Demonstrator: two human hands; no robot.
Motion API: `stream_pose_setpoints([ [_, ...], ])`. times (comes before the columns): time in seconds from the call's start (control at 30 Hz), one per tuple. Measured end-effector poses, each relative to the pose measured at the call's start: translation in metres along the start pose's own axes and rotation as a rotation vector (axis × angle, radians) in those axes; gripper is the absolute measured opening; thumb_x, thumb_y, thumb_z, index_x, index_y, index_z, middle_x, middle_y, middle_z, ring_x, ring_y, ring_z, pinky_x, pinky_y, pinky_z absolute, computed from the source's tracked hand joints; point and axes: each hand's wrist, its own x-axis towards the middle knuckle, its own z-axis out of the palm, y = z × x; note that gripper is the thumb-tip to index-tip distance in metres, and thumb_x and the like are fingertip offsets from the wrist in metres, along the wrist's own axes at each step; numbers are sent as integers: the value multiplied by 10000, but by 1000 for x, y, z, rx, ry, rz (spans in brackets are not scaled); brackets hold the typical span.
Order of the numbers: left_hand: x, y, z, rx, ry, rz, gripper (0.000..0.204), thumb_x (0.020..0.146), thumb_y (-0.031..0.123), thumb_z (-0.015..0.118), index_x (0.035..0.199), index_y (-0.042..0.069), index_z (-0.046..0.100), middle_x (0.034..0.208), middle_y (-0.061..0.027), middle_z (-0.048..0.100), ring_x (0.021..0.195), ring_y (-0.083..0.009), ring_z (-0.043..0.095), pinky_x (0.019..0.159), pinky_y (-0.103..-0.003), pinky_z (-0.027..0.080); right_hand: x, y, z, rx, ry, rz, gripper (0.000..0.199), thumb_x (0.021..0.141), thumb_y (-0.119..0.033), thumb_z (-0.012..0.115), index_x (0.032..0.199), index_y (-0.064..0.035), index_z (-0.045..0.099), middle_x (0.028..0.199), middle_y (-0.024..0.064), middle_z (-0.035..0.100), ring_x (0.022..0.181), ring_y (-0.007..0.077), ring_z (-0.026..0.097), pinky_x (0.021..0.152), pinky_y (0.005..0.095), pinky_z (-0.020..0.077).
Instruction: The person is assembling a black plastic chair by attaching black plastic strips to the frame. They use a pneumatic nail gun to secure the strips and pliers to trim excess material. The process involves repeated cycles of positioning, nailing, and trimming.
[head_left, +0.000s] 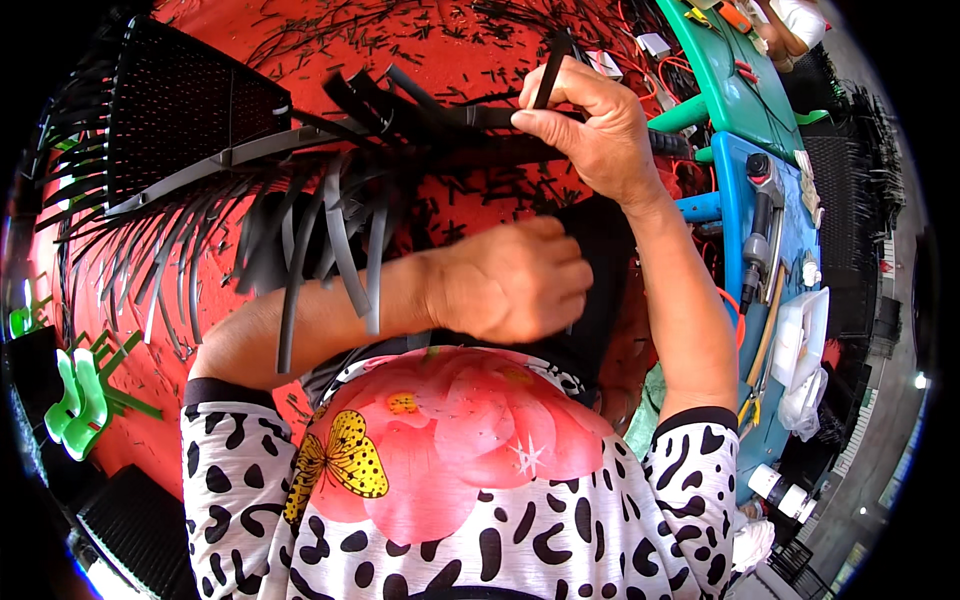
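Observation:
My right hand (612, 135) pinches a flat black strip (552, 72) between thumb and forefinger, its free end pointing up. It is raised over the end of a dark curved frame bar (255, 150). My left hand (515, 283) is lower, in front of my chest, with its fingers curled and slightly blurred; what they hold, if anything, is hidden. Left of my hands, a black woven panel (190, 105) is joined to the bar. Loose black strips (335, 215) hang from it, some falling across my left forearm.
Black offcuts (480, 195) litter the red floor. At right stand a green stool (735, 80) and a blue stool (735, 190) bearing a power tool (762, 215). Beyond it lies a white tray (800, 335). Green plastic pieces (85, 400) are at far left. Another person's arm (775, 35) shows at upper right.

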Motion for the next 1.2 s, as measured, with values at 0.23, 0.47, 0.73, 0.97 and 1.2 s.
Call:
stream_pose_setpoints([
  [0.23, 1, -64, -41, 197, 321, -187, 250, 635, -39, 645, 871, 5, 574, 879, -123, 594, 735, -315, 582, 638, -395, 480, -1, 12, 5, -55, 277, -92, 133, 830, -54, 693, 764, 10, 597, 729, 63, 568, 648, 152, 529, 605, 260, 439],
  [0.47, 3, -69, -42, 363, 70, -593, 205, 738, 2, 615, 932, 28, 558, 867, -123, 594, 800, -328, 617, 689, -414, 499, -21, -1, 8, -88, 333, -77, 88, 870, -50, 664, 846, 13, 608, 814, 57, 616, 710, 153, 562, 657, 265, 460],
  [0.73, 4, -64, -48, 349, -199, -617, 146, 800, 119, 625, 929, 53, 604, 801, -83, 617, 784, -301, 630, 696, -423, 483, -31, -26, 16, 65, 438, 128, 84, 911, -66, 625, 879, 9, 644, 843, 46, 673, 683, 99, 553, 662, 239, 464],
  [0.97, -8, -62, -39, 272, -66, -663, 227, 801, 158, 645, 1008, 67, 626, 811, -74, 625, 782, -294, 626, 768, -397, 477, -40, -40, 29, 576, 552, 361, 228, 971, -140, 544, 787, -7, 560, 726, 86, 645, 563, 74, 484, 528, 202, 390],
  [1.2, -10, -47, -28, 383, 28, -643, 192, 777, 167, 670, 920, 61, 597, 783, -74, 610, 752, -284, 622, 759, -393, 496, -35, -66, 19, 483, 436, 409, 271, 963, -110, 557, 714, -12, 509, 671, 70, 606, 545, 69, 461, 510, 206, 377],
])
